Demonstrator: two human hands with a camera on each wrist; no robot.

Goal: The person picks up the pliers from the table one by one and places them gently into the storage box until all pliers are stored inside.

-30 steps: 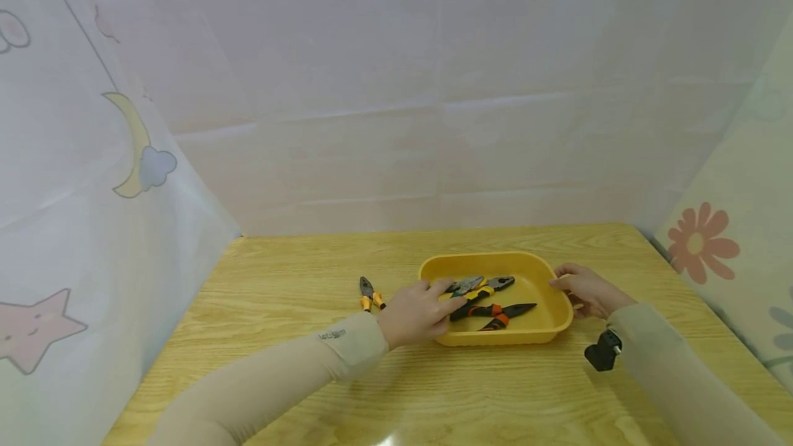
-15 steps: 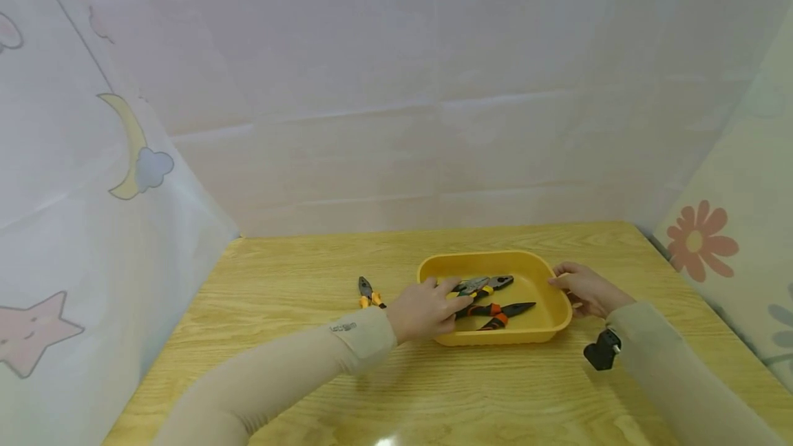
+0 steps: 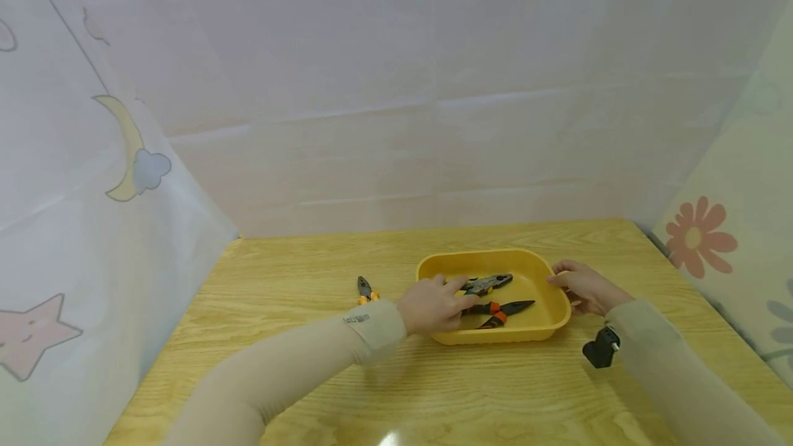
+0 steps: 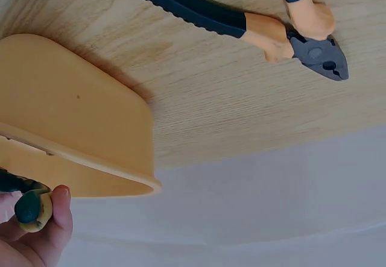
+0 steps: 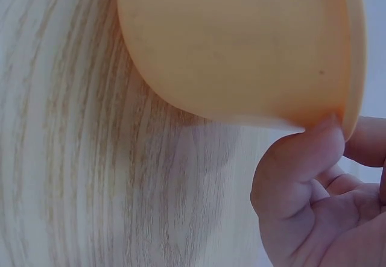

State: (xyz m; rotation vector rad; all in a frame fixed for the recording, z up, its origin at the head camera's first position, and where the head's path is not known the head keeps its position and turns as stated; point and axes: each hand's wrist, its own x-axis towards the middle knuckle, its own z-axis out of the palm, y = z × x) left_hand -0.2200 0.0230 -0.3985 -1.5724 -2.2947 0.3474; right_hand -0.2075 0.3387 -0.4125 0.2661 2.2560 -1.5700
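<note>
My left hand (image 3: 434, 303) reaches over the near left side of a yellow plastic tray (image 3: 560, 322). In the left wrist view its thumb and fingers pinch a green-and-yellow handle (image 4: 33, 210) of pliers, whose jaws lie inside the tray, overlapping another pair. Red-and-black long-nose pliers (image 3: 515, 308) rest nearer the tray's front wall. The right hand (image 3: 585, 286) grips the tray's right rim between thumb and fingers, plain in the right wrist view. Part of the tray's left end and several handles are hidden behind the left hand.
Pliers with orange-and-dark handles (image 3: 365, 289) lie on the wooden table (image 3: 297, 267) left of the tray, partly behind the left sleeve. A pale sheet wall (image 3: 347, 157) stands behind the table. A small black device (image 3: 601, 347) hangs at the right wrist.
The left hand has moved slightly right, over the tray, shifting the green-and-yellow pliers right across the others. The right hand keeps its hold on the rim, and the tray stays nearly in place.
</note>
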